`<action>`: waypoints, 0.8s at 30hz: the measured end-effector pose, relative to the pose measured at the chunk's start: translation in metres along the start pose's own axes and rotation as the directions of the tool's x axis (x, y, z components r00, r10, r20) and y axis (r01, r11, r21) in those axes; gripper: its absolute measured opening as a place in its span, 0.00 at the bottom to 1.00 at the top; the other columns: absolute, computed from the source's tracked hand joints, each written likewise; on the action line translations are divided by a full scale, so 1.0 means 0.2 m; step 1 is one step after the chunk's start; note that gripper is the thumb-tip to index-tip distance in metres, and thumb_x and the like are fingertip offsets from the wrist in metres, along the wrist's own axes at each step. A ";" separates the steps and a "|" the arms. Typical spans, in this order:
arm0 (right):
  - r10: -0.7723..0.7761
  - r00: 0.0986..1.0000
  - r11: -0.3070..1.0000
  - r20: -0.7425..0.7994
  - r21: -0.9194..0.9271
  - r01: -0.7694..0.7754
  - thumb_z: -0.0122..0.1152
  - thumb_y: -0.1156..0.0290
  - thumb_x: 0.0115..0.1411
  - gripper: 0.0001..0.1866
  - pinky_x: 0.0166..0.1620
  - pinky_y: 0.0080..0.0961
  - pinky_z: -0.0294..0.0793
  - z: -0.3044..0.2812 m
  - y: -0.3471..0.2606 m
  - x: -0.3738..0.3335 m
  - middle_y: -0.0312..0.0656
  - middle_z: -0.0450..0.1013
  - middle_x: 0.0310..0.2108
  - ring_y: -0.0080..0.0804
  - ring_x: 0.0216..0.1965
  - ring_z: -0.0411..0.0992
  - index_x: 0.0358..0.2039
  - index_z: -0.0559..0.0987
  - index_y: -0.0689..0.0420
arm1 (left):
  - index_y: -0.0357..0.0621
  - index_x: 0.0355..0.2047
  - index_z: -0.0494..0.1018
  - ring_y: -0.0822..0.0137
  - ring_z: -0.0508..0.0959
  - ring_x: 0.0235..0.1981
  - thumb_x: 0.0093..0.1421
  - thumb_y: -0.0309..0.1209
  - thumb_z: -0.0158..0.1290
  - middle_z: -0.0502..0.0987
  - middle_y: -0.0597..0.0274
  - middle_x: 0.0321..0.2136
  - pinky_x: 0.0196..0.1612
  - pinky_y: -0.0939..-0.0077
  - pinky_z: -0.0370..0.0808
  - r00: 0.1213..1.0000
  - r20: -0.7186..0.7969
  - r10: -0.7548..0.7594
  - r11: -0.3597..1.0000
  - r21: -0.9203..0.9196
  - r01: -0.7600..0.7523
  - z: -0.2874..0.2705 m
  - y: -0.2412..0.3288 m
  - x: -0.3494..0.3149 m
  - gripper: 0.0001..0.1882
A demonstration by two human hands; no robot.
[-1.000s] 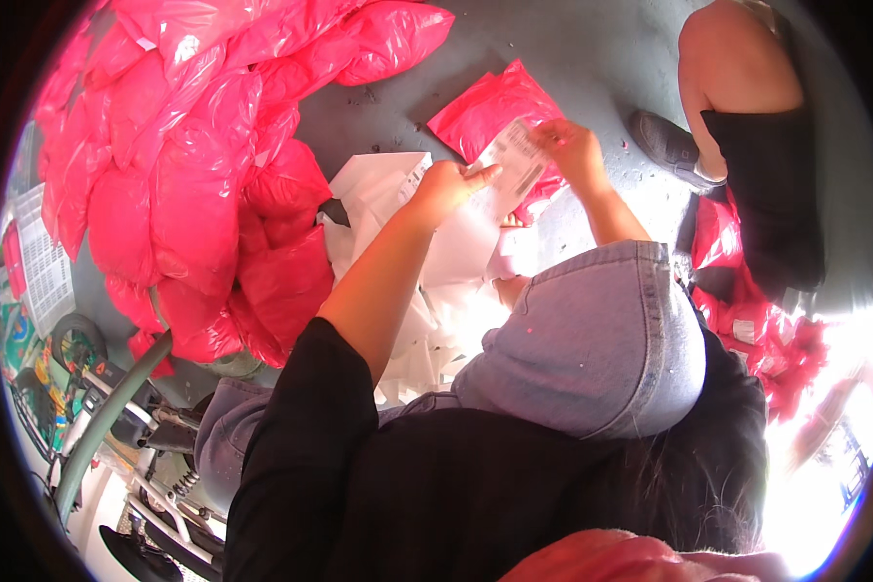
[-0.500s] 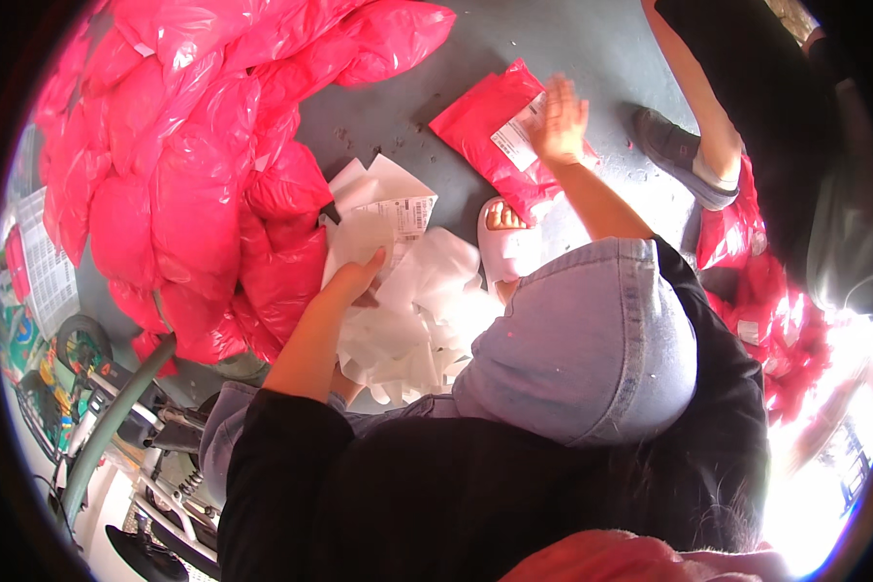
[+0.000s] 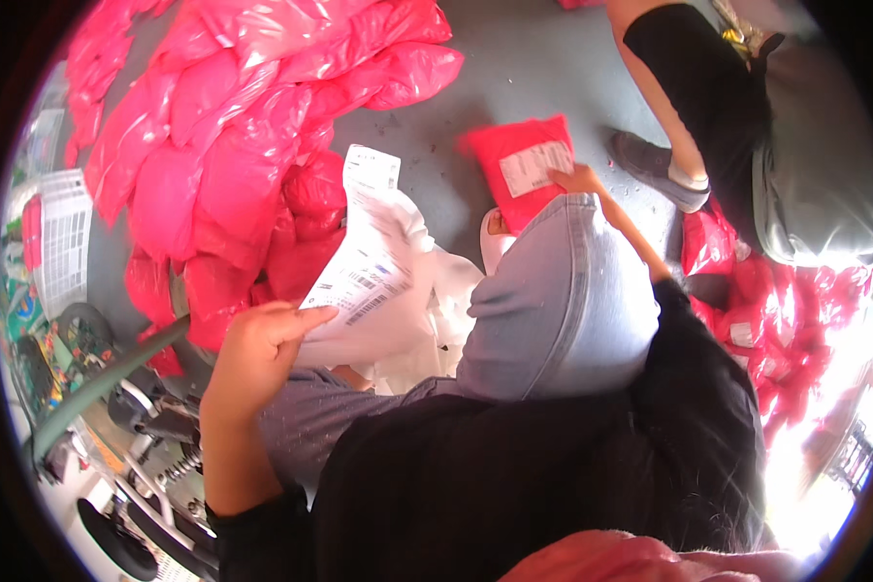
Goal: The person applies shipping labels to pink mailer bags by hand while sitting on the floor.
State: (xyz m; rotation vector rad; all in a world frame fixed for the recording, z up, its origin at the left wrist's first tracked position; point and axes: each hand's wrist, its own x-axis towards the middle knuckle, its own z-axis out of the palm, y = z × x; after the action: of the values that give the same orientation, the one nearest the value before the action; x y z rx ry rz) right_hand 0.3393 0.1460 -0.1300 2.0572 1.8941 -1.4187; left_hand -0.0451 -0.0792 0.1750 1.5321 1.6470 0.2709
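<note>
Pinched between the thumb and fingers of my left hand (image 3: 267, 339) is the end of a strip of white shipping labels (image 3: 369, 247), printed with barcodes. The strip runs up and away from that hand, with a loose heap of white label paper (image 3: 412, 354) below it. My right hand (image 3: 580, 181) grips the near right edge of a red plastic mailer bag (image 3: 514, 143), partly hidden behind my raised knee. A white label (image 3: 536, 167) lies on the bag's upper face, with my fingertips at its corner.
A large pile of stuffed red mailer bags (image 3: 213, 165) rises on the left, and more red bags (image 3: 776, 310) lie at the right. Another person's shoe (image 3: 655, 173) stands beyond my right hand. A white basket (image 3: 63, 233) and a bicycle (image 3: 116, 417) are at the left.
My left hand has come nearer and left, pulling the label strip out taut. My right hand, flat on the mailer bag before, now grips its edge, and the bag has shifted closer.
</note>
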 end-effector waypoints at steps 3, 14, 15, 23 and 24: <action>-0.008 0.970 0.929 -0.242 0.357 0.097 0.56 0.55 0.49 0.20 0.24 0.23 0.62 -0.17 0.33 -0.47 0.38 0.68 0.17 0.24 0.21 0.64 0.30 0.75 0.61 | 0.42 0.36 0.74 0.59 0.71 0.21 0.49 0.18 0.44 0.70 0.51 0.21 0.25 0.76 0.66 0.978 -0.112 0.174 0.985 0.003 -0.174 -0.01 0.01 -0.11 0.15; 0.832 0.453 0.318 -0.320 0.944 0.082 0.36 0.59 0.60 0.21 0.44 0.25 0.64 -0.82 1.81 -1.72 0.43 0.68 0.40 0.30 0.41 0.66 0.44 0.68 0.61 | 0.42 0.37 0.74 0.66 0.72 0.24 0.47 0.18 0.48 0.72 0.56 0.22 0.28 0.77 0.66 0.925 -0.181 0.336 0.863 -0.334 -0.379 -0.03 -0.08 -0.46 0.16; 0.734 0.593 0.335 -0.332 0.936 0.109 0.35 0.59 0.61 0.21 0.46 0.25 0.65 -0.81 1.78 -1.64 0.43 0.68 0.42 0.30 0.43 0.66 0.46 0.67 0.61 | 0.43 0.38 0.74 0.64 0.73 0.26 0.47 0.19 0.48 0.73 0.55 0.24 0.30 0.76 0.67 0.941 -0.106 0.320 0.877 -0.341 -0.337 -0.01 -0.07 -0.44 0.16; -0.402 0.910 0.827 0.097 0.466 0.315 0.48 0.57 0.57 0.14 0.18 0.14 0.58 -0.09 -1.01 -0.50 0.31 0.65 0.17 0.17 0.16 0.61 0.25 0.72 0.54 | 0.43 0.36 0.73 0.55 0.74 0.29 0.49 0.30 0.50 0.74 0.53 0.28 0.34 0.65 0.69 0.970 0.140 0.200 0.979 -0.066 -0.192 0.11 -0.13 -0.48 0.13; -0.388 0.862 0.878 0.327 0.417 0.237 0.47 0.53 0.56 0.17 0.16 0.14 0.57 -0.04 -1.19 -0.31 0.32 0.67 0.19 0.18 0.16 0.63 0.26 0.72 0.54 | 0.43 0.36 0.73 0.55 0.74 0.29 0.49 0.30 0.50 0.74 0.53 0.28 0.34 0.65 0.69 0.970 0.128 0.209 0.977 -0.077 -0.200 0.11 -0.12 -0.46 0.13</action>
State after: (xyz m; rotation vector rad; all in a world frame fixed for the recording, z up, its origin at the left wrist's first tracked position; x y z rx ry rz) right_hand 0.1622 0.1651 0.0411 1.4121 1.9599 -2.2184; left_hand -0.0573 -0.1748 0.1851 1.6372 1.3642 0.3200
